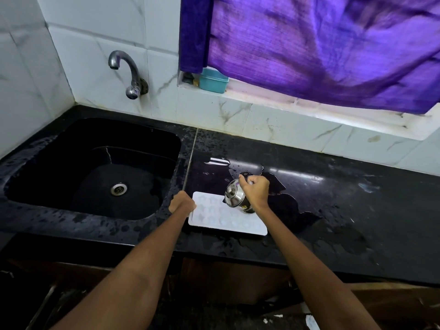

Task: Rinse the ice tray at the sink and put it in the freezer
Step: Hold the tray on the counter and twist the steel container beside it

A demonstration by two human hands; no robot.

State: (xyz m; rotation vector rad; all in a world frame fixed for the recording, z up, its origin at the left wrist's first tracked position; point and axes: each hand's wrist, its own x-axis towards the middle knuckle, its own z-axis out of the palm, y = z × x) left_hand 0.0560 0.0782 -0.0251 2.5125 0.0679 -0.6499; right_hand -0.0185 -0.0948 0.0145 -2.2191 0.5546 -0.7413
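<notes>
Head: ice tray point(226, 216) on counter point(333, 198), left hand point(182, 203) fingers gripping edge.

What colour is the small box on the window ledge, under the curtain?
The small box is turquoise, a light blue-green. The head view, the only one, shows it.

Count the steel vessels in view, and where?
1. A small steel pot is tilted over the back right corner of the white ice tray on the black counter, held by the right hand. None shows in the sink.
</notes>
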